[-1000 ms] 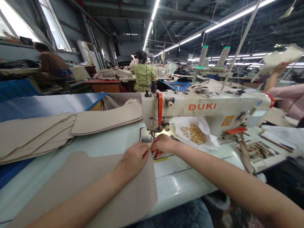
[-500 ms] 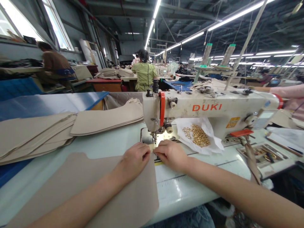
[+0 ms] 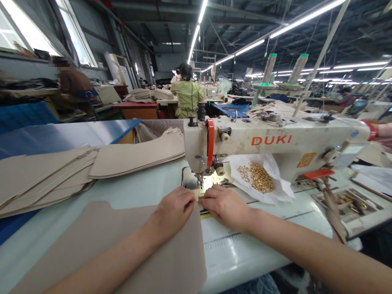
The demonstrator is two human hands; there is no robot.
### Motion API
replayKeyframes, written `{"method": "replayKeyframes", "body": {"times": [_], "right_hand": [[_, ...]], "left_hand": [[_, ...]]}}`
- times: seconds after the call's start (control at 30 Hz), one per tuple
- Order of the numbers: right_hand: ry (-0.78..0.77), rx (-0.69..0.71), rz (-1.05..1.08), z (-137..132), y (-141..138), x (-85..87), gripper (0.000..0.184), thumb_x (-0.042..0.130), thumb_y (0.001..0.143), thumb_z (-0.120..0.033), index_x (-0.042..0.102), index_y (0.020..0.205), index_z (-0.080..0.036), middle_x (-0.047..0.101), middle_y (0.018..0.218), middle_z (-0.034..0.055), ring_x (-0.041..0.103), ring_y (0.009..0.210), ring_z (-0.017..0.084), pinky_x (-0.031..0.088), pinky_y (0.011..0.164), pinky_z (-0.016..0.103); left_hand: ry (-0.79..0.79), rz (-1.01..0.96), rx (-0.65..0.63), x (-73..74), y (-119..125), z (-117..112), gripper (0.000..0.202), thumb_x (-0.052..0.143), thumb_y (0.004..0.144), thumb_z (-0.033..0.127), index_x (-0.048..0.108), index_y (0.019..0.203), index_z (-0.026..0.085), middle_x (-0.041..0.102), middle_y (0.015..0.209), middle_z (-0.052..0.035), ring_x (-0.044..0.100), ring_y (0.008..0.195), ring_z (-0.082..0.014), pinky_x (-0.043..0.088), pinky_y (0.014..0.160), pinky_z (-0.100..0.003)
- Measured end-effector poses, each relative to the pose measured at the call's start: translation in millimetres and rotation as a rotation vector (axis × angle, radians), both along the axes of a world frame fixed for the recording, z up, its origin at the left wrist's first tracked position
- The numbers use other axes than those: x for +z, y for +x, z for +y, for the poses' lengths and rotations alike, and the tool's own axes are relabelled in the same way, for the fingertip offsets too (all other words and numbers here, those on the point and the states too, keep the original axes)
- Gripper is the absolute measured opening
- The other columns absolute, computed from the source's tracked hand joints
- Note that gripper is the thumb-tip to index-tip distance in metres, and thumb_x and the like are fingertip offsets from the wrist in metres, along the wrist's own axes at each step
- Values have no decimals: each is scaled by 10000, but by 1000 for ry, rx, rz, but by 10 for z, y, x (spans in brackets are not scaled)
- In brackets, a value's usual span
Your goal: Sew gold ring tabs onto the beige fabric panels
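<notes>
A large beige panel (image 3: 171,253) lies flat on the table, its top right corner at the sewing machine (image 3: 232,134). My left hand (image 3: 176,210) is closed at that corner, fingers curled onto the panel's edge. Just right of it, my right hand (image 3: 225,206) is closed in a pinch below the lit needle area; what its fingertips hold is hidden. Between the two hands a small pale strip (image 3: 196,196) shows, partly covered by fingers. The presser foot (image 3: 201,179) sits just beyond the fingertips.
Stacked beige panels (image 3: 137,157) lie at the left. Gold metal rings (image 3: 260,177) rest on white paper (image 3: 284,192) under the machine arm. A parts tray (image 3: 372,214) is at the right. A person in green (image 3: 187,96) sits ahead.
Both hands stay together by the needle with nearly the same grip. The view has shifted slightly, so the machine's right side appears a little farther right and lower.
</notes>
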State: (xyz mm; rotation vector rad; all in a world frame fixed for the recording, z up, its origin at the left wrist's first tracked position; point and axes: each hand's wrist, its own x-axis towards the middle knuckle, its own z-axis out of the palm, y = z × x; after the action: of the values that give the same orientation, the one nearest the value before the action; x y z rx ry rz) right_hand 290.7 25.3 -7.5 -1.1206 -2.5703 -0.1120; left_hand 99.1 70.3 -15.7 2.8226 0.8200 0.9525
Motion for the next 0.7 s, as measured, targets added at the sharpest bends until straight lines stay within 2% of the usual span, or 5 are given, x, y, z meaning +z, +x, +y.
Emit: {"method": "replayKeyframes", "body": {"times": [0.27, 0.37, 0.53, 0.7], "right_hand": [[27, 144, -148, -206, 74, 77, 185, 481, 929, -185, 596, 1068, -144, 622, 944, 63, 524, 908, 188, 436, 806, 305], [64, 150, -152, -185, 15, 47, 155, 481, 933, -195, 595, 1024, -144, 628, 964, 56, 532, 933, 186, 431, 833, 309], [140, 131, -33, -108, -75, -15, 200, 475, 935, -278, 600, 839, -154, 636, 832, 49, 553, 831, 184, 452, 785, 314], [139, 225, -30, -106, -105, -62, 137, 466, 933, -178, 593, 890, -150, 649, 854, 48, 557, 839, 172, 448, 796, 300]], "left_hand": [[-8, 0, -6, -26, -16, 1, 188, 466, 815, 81, 580, 701, 178, 639, 713, -28, 575, 693, -167, 488, 661, -280], [-18, 0, -8, -25, -23, 5, 184, 470, 822, 86, 580, 710, 181, 640, 722, -24, 574, 701, -162, 486, 663, -272], [-9, 9, -10, -43, -19, 8, 194, 473, 837, 99, 564, 688, 183, 621, 690, -18, 560, 674, -159, 473, 629, -263], [20, -12, 1, -53, -8, -16, 218, 467, 848, 106, 528, 657, 191, 603, 664, -9, 555, 653, -156, 460, 596, -254]]}}
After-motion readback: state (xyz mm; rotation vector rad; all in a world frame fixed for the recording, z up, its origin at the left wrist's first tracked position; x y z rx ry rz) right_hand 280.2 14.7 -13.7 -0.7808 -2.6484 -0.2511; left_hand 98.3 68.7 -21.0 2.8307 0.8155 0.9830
